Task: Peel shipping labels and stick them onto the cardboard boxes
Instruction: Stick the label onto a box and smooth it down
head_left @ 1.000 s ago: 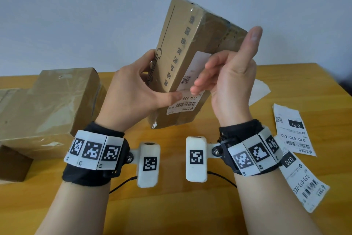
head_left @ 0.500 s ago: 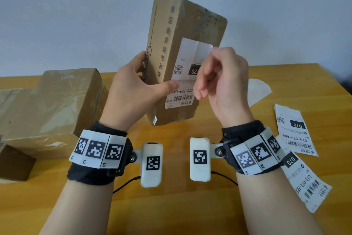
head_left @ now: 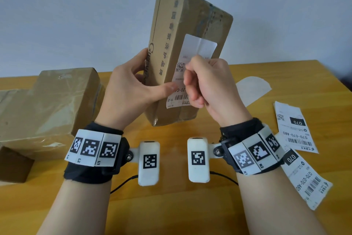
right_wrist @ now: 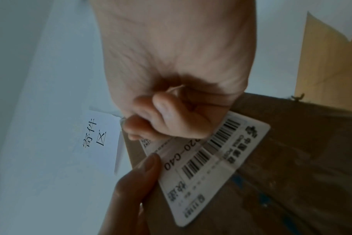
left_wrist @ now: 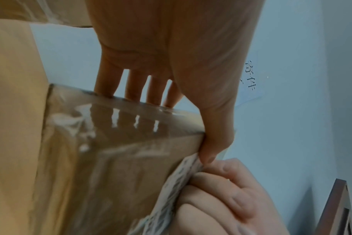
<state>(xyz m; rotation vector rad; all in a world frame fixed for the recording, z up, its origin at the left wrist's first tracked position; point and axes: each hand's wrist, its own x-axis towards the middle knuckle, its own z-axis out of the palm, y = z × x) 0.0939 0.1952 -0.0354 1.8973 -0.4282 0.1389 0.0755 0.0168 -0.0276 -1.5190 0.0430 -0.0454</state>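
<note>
Label pressed flat on a cardboard box held upright above the table

The left hand [head_left: 131, 90] grips the box [head_left: 182, 30] at its lower half, fingers wrapped behind and thumb across the front, its tip on the label's left edge. The right hand [head_left: 207, 84] is curled into a loose fist with its knuckles against the middle of the label [head_left: 198, 48], holding nothing. The box appears light, since one hand keeps it raised; its walls look stiff, while the glossy tape over them is probably slippery, so bare cardboard near the bottom edge is the better place to hold. The label is thin and shows a crease near its top; pressure is best applied from the centre outward. Spare labels [head_left: 294, 128] lie at 4 o'clock on the table [head_left: 285, 69], and another box [head_left: 51, 101] at 9 o'clock.
</note>
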